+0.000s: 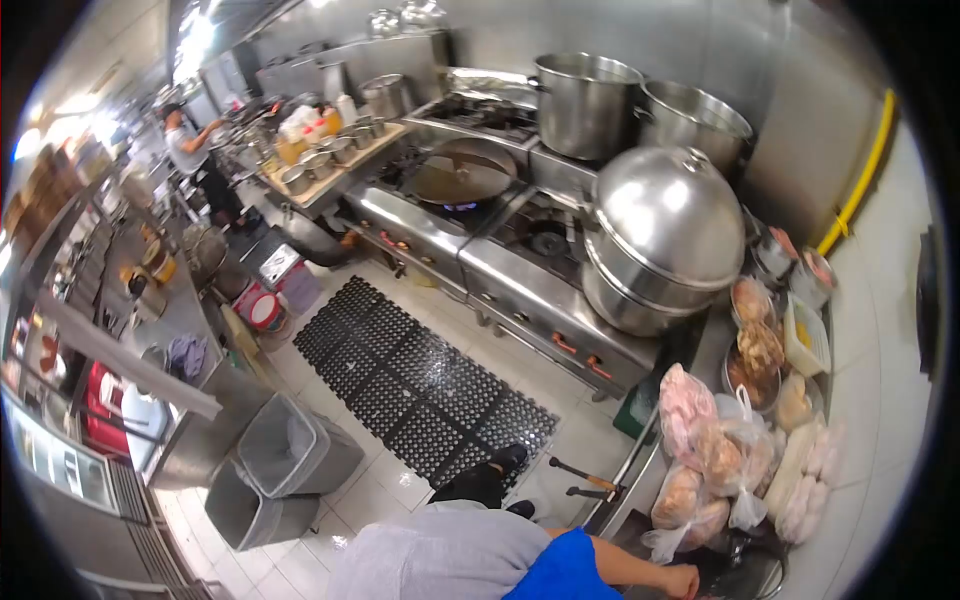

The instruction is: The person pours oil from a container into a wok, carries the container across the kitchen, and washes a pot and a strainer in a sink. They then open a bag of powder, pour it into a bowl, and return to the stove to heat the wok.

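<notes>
My right hand [682,580] reaches out from a blue sleeve at the bottom right. Its fingers are curled closed over a dark sink area, and what they hold, if anything, is hidden. Just right of it stands a dark faucet [738,548]. Above the hand, clear plastic bags of raw meat [715,455] are heaped on the steel counter, one with its top tied up. My left hand is outside the picture.
A large domed steamer [665,225] and two stockpots [588,105] stand on the range. A wok [462,172] sits over a blue flame. A black rubber mat [420,375] covers the floor, with grey bins [285,445] at left. Another person [190,150] stands far back.
</notes>
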Tool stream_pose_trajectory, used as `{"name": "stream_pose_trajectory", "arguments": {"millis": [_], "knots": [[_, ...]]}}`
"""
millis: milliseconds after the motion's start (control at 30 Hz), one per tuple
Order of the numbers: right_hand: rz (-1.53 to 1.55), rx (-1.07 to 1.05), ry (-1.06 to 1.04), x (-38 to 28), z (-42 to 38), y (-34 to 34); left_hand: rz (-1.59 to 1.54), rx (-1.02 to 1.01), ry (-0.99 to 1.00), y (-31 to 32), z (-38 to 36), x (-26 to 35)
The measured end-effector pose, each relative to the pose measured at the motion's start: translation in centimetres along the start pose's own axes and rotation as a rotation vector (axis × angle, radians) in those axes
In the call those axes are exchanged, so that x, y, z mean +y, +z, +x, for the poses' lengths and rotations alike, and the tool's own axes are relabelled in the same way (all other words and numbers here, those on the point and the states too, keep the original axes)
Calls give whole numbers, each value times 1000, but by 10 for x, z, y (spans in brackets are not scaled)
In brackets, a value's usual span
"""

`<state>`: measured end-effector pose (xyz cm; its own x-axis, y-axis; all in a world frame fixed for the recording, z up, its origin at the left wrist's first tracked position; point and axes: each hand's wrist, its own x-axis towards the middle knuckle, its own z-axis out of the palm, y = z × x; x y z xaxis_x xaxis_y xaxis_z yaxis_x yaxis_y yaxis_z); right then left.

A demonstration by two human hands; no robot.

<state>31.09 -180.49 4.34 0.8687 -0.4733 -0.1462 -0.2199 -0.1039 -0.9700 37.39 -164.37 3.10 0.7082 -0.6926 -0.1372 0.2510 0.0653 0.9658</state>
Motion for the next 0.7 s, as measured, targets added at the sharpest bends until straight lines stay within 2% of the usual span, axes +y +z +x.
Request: {"name": "stream_pose_trajectory", "arguments": {"millis": [33, 67, 233, 333, 400, 433, 467, 533, 600, 633, 700], "knots": [[-122, 13, -184, 10, 15, 0, 177, -22, 55, -11, -21, 20], [-116, -10, -202, 17, 34, 0, 173, 28, 72, -8, -20, 16], [167, -157, 1, -2, 40, 13, 367, 43, 159, -10, -21, 22], [327, -173, 133, -31, 18, 0, 314, 75, 133, 3, -17, 19], [437, -165, 222, -67, -7, -6, 371, 188, 25, 20, 8, 3], [496, -162, 265, -91, -21, -4, 117, 110, 33, 29, 28, -3], [560, -164, 305, -126, -38, 4, 69, 85, -7, 32, 21, 14], [550, -144, 308, -107, -41, -16, 22, 52, -51, 44, 29, 24], [523, -138, 321, -92, -48, -32, 113, 223, 217, 72, 69, 0], [509, -138, 327, -85, -52, -39, 114, 213, 216, 73, 66, 6], [475, -158, 345, -72, -54, -48, 317, 195, 441, 70, 59, 25]]}}
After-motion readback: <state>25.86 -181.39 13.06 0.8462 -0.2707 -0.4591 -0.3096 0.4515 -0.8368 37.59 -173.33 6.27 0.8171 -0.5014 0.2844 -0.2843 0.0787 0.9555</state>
